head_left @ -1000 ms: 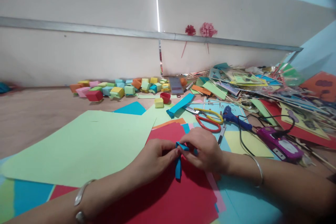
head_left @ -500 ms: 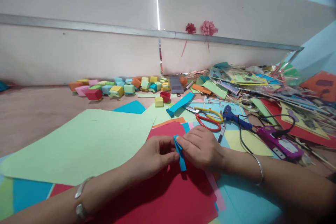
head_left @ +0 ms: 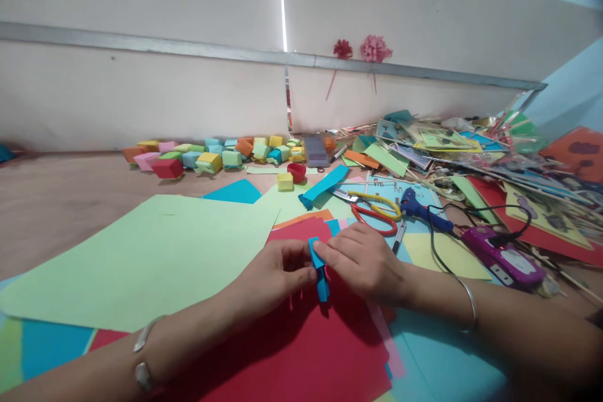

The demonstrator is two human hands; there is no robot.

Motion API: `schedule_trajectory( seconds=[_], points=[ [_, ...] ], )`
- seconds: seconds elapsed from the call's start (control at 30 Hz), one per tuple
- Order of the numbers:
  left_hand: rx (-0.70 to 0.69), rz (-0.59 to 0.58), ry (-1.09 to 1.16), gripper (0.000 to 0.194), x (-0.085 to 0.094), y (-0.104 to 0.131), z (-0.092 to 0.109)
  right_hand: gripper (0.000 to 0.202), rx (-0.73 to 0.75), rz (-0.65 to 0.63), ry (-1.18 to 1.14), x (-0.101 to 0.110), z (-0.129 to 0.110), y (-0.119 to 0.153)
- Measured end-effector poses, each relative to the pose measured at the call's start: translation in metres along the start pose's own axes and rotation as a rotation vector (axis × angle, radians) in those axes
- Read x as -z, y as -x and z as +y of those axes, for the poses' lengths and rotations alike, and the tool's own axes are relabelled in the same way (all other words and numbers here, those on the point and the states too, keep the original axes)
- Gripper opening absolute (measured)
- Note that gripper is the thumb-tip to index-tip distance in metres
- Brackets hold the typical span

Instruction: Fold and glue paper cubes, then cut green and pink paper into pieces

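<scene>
A small folded blue paper strip is held between my two hands, above red paper sheets. My left hand pinches its left side with thumb and fingers. On the strip's upper right side press the fingers of my right hand. Beyond them lie scissors with red and yellow handles, and another blue paper strip touches their blades. A large light green sheet spreads out to the left of my hands.
Small coloured paper boxes line the wall's foot. To the right are a blue glue gun, a cutter and a purple power strip with a black cord. Behind these, papers and sticks are piled up.
The top of the blue strip has turned, so a wider folded face shows. Both hands have shifted slightly and still hold it.
</scene>
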State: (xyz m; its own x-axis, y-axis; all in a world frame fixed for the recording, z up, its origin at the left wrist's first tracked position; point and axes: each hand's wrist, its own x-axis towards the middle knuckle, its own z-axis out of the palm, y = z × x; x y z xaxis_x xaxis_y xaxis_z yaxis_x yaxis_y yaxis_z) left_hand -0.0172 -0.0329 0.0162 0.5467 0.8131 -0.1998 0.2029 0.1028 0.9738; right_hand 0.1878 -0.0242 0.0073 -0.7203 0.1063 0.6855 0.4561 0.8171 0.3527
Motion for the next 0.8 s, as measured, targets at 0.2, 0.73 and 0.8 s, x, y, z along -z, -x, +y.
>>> schedule_trajectory(
  seconds=[0.2,0.73,0.8],
  points=[
    [0.005,0.022,0.032,0.055,-0.0030,0.0009,-0.0048,0.019,-0.149,0.049,-0.169,0.0014,-0.0034,-0.0019],
    [-0.007,0.074,0.194,0.051,-0.0067,-0.0012,-0.0077,0.021,0.103,-0.050,-0.071,0.0089,-0.0069,-0.0066],
    [0.003,0.028,0.258,0.050,-0.0061,-0.0012,-0.0092,0.021,0.112,-0.052,-0.063,0.0095,-0.0065,-0.0070]
  ],
)
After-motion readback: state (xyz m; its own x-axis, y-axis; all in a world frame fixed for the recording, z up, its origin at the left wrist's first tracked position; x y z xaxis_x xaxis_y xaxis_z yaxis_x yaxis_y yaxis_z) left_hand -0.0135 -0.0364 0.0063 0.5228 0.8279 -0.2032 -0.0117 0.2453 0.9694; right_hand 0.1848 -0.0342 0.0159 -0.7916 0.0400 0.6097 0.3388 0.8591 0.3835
